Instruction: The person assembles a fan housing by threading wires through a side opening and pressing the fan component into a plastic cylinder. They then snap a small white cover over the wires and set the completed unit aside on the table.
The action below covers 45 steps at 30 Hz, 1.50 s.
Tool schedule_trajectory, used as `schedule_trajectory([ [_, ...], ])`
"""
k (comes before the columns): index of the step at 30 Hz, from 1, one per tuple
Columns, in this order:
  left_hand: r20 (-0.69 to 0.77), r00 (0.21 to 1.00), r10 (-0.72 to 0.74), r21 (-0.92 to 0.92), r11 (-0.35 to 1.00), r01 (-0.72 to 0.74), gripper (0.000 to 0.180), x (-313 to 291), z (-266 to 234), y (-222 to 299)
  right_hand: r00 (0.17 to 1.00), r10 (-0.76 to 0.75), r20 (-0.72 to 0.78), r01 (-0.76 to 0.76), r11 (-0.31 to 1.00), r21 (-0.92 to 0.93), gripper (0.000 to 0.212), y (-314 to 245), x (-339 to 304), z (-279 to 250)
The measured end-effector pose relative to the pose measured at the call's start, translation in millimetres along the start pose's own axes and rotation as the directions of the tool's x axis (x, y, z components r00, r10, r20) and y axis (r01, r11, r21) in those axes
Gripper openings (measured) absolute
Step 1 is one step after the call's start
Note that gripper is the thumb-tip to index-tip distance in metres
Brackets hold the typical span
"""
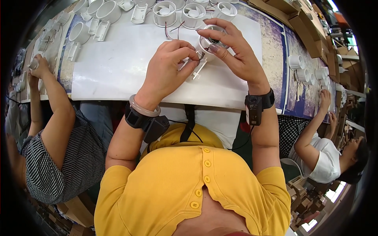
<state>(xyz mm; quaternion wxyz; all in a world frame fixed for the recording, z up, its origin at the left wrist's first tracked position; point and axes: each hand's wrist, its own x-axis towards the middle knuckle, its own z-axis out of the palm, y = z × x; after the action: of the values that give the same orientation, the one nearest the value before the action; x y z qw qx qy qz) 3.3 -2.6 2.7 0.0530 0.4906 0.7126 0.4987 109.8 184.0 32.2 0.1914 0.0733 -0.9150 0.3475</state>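
My right hand (240,53) is closed round a small white round fan housing (203,44), its fingers over the top and the thumb at the near side. A dark part shows inside the ring, partly hidden by the fingers. From the housing, a narrow white bracket (199,70) sticks out toward me over the white sheet (118,72). At the housing's left side my left hand (170,65) pinches thin dark wires (202,56) between thumb and fingers. The wire ends are hidden behind those fingertips.
White housings with fan blades (164,14) stand along the back, their wires (167,32) trailing forward. Further housings (79,33) and loose brackets (102,30) lie at back left. Co-workers' hands (40,67) (325,100) work at both sides. Cardboard boxes (305,37) line the far right.
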Motion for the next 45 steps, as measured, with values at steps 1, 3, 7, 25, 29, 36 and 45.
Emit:
schedule_trajectory([
  [1,0.0,1.0,0.001,0.0,1.0,-0.001,0.008,0,1,0,1.0,0.006,-0.016,-0.006,0.999,0.031,0.032,2,-1,1],
  [3,-0.004,0.999,-0.045,-0.027,0.999,0.044,0.007,-2,3,2,0.999,0.013,-0.032,-0.011,0.998,0.062,0.032,2,-1,1],
  [7,-0.024,0.999,-0.044,-0.026,0.999,0.043,0.006,-2,4,-3,0.999,0.017,-0.039,-0.015,0.999,0.043,0.032,0,-1,3],
  [25,0.114,0.981,0.158,0.114,0.979,-0.171,0.014,1,-7,0,0.998,0.05,-0.045,-0.054,0.995,-0.08,0.032,-5,0,9],
  [29,-0.032,0.991,0.129,0.134,0.983,-0.124,0.015,2,-4,3,0.996,0.061,-0.059,-0.062,0.998,-0.017,0.033,-3,-1,11],
  [36,-0.077,0.992,0.095,0.211,0.974,-0.077,0.009,3,12,0,0.996,0.07,-0.06,-0.069,0.998,0.007,0.034,-5,-2,16],
  [45,0.049,0.992,0.112,0.16,0.98,-0.119,0.008,0,3,1,0.999,0.016,-0.032,-0.023,0.971,-0.236,0.041,-3,-11,17],
])
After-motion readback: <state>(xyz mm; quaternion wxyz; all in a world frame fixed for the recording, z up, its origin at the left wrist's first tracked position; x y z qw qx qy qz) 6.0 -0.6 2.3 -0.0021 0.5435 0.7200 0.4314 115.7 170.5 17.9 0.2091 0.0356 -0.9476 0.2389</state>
